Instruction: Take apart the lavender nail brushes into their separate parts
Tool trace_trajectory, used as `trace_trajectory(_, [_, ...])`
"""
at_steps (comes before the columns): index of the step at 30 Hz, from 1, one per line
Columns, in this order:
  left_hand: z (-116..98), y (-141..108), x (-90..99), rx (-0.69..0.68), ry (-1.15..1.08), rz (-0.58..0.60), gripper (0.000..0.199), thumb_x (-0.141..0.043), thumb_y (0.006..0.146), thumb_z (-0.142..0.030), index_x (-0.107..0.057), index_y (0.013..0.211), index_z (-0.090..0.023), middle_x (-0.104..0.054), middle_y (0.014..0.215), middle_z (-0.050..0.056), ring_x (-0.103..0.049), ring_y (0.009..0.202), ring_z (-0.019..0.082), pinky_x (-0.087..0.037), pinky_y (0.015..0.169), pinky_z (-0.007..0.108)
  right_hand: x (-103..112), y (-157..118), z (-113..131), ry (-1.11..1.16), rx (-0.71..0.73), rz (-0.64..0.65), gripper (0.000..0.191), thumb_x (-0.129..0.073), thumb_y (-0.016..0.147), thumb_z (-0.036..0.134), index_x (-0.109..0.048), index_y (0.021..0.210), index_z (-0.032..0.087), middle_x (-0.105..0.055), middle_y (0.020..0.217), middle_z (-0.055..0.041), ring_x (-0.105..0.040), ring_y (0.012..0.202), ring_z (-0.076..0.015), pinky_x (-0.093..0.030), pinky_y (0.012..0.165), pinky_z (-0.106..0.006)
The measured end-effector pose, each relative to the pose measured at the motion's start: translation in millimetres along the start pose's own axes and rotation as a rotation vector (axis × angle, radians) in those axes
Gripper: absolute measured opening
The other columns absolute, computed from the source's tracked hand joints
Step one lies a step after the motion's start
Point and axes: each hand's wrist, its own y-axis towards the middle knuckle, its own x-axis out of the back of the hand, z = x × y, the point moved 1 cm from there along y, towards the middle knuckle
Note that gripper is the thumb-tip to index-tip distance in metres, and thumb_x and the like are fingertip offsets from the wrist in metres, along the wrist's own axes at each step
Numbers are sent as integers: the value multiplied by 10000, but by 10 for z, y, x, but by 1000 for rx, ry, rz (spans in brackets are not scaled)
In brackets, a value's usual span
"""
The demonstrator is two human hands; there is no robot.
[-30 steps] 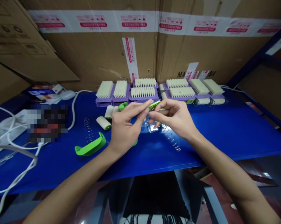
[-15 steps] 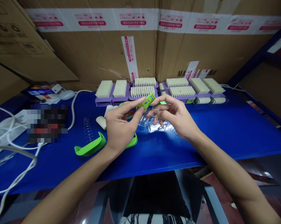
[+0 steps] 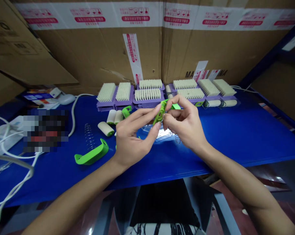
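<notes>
Thumb and fingers of my left hand (image 3: 134, 133) are closed on a small green plastic part (image 3: 159, 114), held tilted above the table. My right hand (image 3: 185, 122) meets it from the right, its fingertips pinched around a thin metal spring, mostly hidden, against the part's face. Below the hands lie a clear plastic piece (image 3: 163, 134) and a wire coil (image 3: 178, 139). To the left of my left hand are a green curved bracket (image 3: 92, 155), a long coil spring (image 3: 89, 137), another green piece (image 3: 126, 112) and several cream rollers (image 3: 105, 128).
Purple-based blocks with cream bristles (image 3: 147, 94) stand in a row along the back, before a large cardboard box (image 3: 100, 52). White cables (image 3: 72, 117) and a blurred-out item (image 3: 47, 130) occupy the left side. The blue table's (image 3: 235, 137) front edge runs close to my forearms.
My left hand has turned the green part more upright and moved slightly right. My right fingers have closed in from apart to a pinch against it. The view has shifted slightly.
</notes>
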Motion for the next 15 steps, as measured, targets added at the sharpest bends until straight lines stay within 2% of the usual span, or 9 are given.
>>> trace_trajectory(3, [-14, -26, -13, -1, 18, -18, 371, -847, 954, -210, -871, 1305, -328, -878, 1271, 12, -856, 1076, 234, -760, 964, 390, -15, -8, -4, -17, 3, -8, 199, -680, 769, 203, -542, 883, 292, -591, 527, 128, -516, 428, -87, -361, 423, -228])
trace_trajectory(7, [-39, -50, -17, 93, 51, -81, 369, -846, 970, -204, -863, 1307, -353, -894, 1194, -20, -879, 960, 230, -786, 853, 397, -40, -35, -14, -24, -6, 28, 202, -704, 835, 209, -525, 873, 294, -610, 542, 130, -508, 378, -80, -381, 388, -231])
trace_trajectory(11, [-52, -46, -4, 114, 72, -102, 356, -828, 994, -196, -860, 1297, -380, -901, 1108, -45, -877, 883, 215, -779, 789, 384, -73, -97, -24, -59, 16, 34, 238, -749, 932, 243, -529, 990, 315, -618, 568, 134, -566, 403, -110, -411, 400, -247])
trace_trajectory(13, [-50, -44, 2, 117, 81, -129, 319, -833, 995, -212, -869, 1268, -373, -901, 1107, -44, -879, 901, 220, -776, 789, 382, -92, -125, -29, -144, 61, 31, 208, -735, 976, 263, -545, 1038, 321, -625, 594, 124, -588, 438, -120, -440, 434, -261])
trace_trajectory(15, [-47, -44, 7, 106, 106, -154, 290, -830, 996, -216, -875, 1245, -360, -900, 1125, -41, -877, 907, 220, -772, 793, 378, -109, -139, -29, -276, 151, 11, 149, -715, 995, 275, -569, 977, 301, -641, 635, 91, -607, 504, -122, -482, 498, -276])
